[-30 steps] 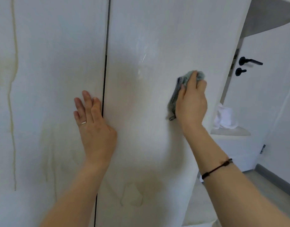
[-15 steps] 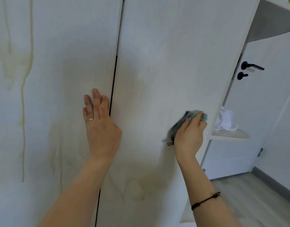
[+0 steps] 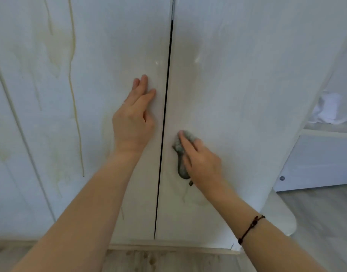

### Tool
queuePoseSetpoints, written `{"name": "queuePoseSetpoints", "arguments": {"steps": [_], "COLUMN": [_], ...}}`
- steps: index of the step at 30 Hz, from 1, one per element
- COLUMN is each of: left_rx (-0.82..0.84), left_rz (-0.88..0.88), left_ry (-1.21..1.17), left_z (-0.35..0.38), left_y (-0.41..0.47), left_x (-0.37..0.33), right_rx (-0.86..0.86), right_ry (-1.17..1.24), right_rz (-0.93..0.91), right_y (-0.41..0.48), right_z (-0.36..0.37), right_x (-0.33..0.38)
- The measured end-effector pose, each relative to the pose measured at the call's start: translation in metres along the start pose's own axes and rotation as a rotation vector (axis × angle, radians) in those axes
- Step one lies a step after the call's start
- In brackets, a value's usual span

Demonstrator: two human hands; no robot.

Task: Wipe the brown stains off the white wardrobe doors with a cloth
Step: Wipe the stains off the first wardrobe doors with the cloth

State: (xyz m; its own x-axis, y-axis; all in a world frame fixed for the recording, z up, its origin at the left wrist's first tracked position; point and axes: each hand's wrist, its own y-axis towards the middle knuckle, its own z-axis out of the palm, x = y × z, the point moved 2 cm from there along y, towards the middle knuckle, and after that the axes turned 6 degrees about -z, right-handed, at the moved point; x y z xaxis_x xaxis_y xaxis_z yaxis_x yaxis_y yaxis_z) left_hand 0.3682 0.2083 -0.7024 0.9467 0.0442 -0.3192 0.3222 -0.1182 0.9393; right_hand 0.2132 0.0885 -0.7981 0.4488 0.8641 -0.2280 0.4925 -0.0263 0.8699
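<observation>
Cloth (image 3: pixel 180 154): it lies on the right door (image 3: pixel 247 95), close to that door's left edge and in its lower half, just above a faint brown ring (image 3: pixel 190 197).
Cloth axis: the long side runs up and down the door, a little tilted. One end points to the door's top, and the other, with a small tag (image 3: pixel 190 183), points to its bottom edge.
Right hand (image 3: pixel 202 161): your fingers are stretched flat over the cloth and press it to the door, I judge to give weight to the rubbing.
Left hand (image 3: pixel 134 118): it is open, with the palm flat on the left door (image 3: pixel 109 46), just beside the gap (image 3: pixel 165 124). Probably it steadies you and keeps the doors from moving.
Streaks (image 3: pixel 76 124): these long brown runs on the left door are not yet wiped.
</observation>
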Motion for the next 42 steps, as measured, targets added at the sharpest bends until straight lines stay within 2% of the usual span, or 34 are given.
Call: {"name": "queuePoseSetpoints", "arguments": {"steps": [2,3,5,7,9,12,14,16,19,21,22,24,26,29,30,31,33,34,35,38,39,41,42], "left_rx": [0.039,0.051,0.072,0.093,0.106,0.121,0.130,0.132,0.124,0.129,0.137,0.153,0.166,0.177,0.183,0.188,0.195,0.195,0.191,0.171,0.170,0.158,0.152], "left_rz": [0.025,0.035,0.065,0.072,0.072,0.090,0.096,0.098,0.075,0.056,0.041,0.026,0.028,0.024,0.023,0.025,0.028,0.031,0.034,0.041,0.038,0.029,0.022], "left_ry": [0.046,0.067,0.108,0.140,0.173,0.214,0.226,0.231,0.227,0.214,0.209,0.203,0.205,0.192,0.197,0.210,0.219,0.219,0.218,0.235,0.244,0.266,0.272], "left_z": [0.003,0.003,0.004,0.009,0.013,0.017,0.017,0.019,0.019,0.020,0.020,0.018,0.016,0.014,0.014,0.013,0.012,0.013,0.013,0.016,0.018,0.021,0.023], "left_y": [-0.004,-0.007,-0.013,-0.018,-0.024,-0.036,-0.044,-0.046,-0.045,-0.044,-0.045,-0.045,-0.044,-0.044,-0.044,-0.043,-0.044,-0.045,-0.046,-0.046,-0.049,-0.050,-0.051], "left_x": [0.001,0.001,-0.003,-0.007,-0.006,0.000,0.003,0.003,0.000,-0.005,-0.007,-0.010,-0.011,-0.009,-0.009,-0.009,-0.011,-0.011,-0.011,-0.010,-0.009,-0.009,-0.010], "right_rx": [-0.068,-0.061,0.030,0.250,0.425,0.581,0.487,0.313,0.098,0.102,0.136,0.261,0.609,1.232,1.328,1.355,1.304,1.214,1.063,0.393,0.226,0.042,0.034], "right_ry": [0.021,0.040,0.034,0.012,0.028,0.042,0.070,0.156,0.392,0.503,0.478,0.345,0.287,0.260,0.248,0.239,0.251,0.276,0.311,0.395,0.412,0.426,0.423], "right_rz": [0.180,0.194,0.059,-0.135,-0.215,-0.278,-0.265,-0.191,0.110,0.230,0.183,-0.038,-0.199,-0.206,-0.190,-0.181,-0.183,-0.181,-0.173,-0.104,-0.061,-0.021,-0.030], "right_y": [0.025,0.028,0.007,-0.047,-0.102,-0.137,-0.123,-0.086,-0.029,-0.018,-0.024,-0.056,-0.107,-0.180,-0.195,-0.199,-0.187,-0.172,-0.152,-0.085,-0.069,-0.048,-0.051], "right_z": [0.000,0.004,0.018,0.037,0.050,0.060,0.056,0.044,0.031,0.034,0.037,0.049,0.068,0.091,0.094,0.097,0.095,0.092,0.086,0.065,0.059,0.055,0.057], "right_x": [0.003,0.012,0.037,0.058,0.064,0.065,0.060,0.052,0.039,0.041,0.048,0.062,0.070,0.069,0.066,0.065,0.064,0.066,0.068,0.070,0.068,0.066,0.067]}}
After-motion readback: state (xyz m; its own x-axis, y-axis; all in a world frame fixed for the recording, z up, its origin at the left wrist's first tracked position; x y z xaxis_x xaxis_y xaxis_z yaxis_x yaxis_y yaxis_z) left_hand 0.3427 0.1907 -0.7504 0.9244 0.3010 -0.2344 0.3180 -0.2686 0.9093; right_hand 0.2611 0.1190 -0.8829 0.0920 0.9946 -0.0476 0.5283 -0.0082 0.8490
